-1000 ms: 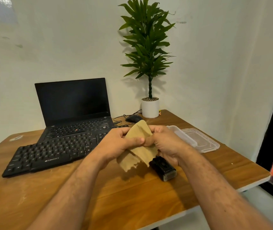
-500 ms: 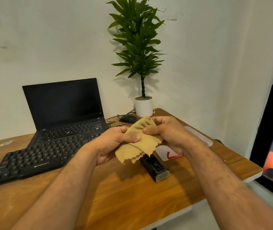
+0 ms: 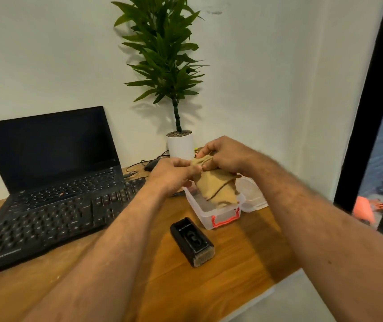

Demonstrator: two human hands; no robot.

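A: Two hazards. The black brush [image 3: 191, 241] lies just in front of the box [image 3: 213, 217]; a dropping forearm could knock it off the desk [image 3: 244, 263]. The cloth [image 3: 216, 184] hangs over the box, its lower end seemingly dipping inside. It is loosely bunched, so it may spring out or drape over the rim.

B: Hands?

A: Both together above the box, clamped on the cloth's top. Left hand [image 3: 174, 175] pinches it with thumb and fingertips. Right hand [image 3: 225, 156] curls round it, just beyond. The lid [image 3: 253, 196] lies right of the box.

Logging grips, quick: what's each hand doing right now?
Left hand: pinches the tan cloth at its top.
Right hand: grips the same cloth, held above the clear box.
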